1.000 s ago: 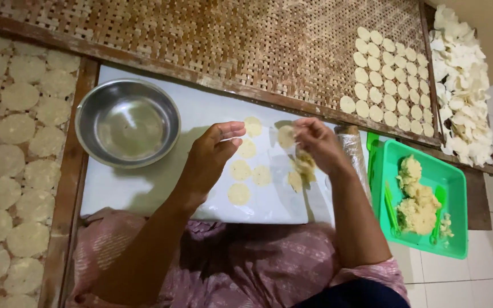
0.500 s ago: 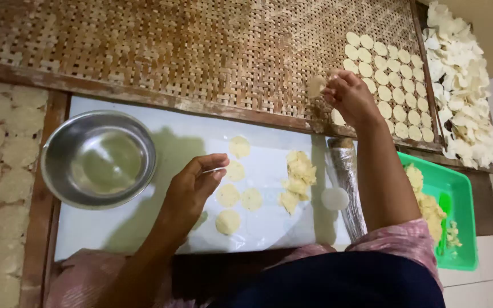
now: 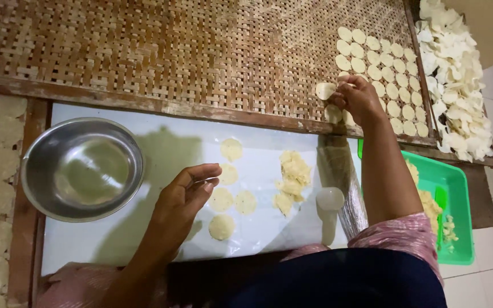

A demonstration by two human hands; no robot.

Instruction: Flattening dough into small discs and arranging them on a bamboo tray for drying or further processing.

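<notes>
The dough disc (image 3: 324,90) is pinched between the fingertips of the right hand (image 3: 358,100), held just above the woven bamboo tray (image 3: 172,51) at the left edge of the laid-out rows of discs (image 3: 380,74). The grip is closed on the disc's rim only. Risk: a thin, soft disc held by one edge may fold or tear, or land overlapping the neighbouring discs, which sit nearly touching.

The left hand (image 3: 186,197) rests half-curled on the white sheet (image 3: 115,239), holding nothing, just beside five flat discs (image 3: 229,194); a careless shift could smear them.

Open room: most of the tray left of the rows is bare. The tray's wooden frame (image 3: 144,102) separates it from the sheet. A metal bowl (image 3: 81,168), a dough pile (image 3: 292,177) and a green tray (image 3: 452,194) crowd the near side.
</notes>
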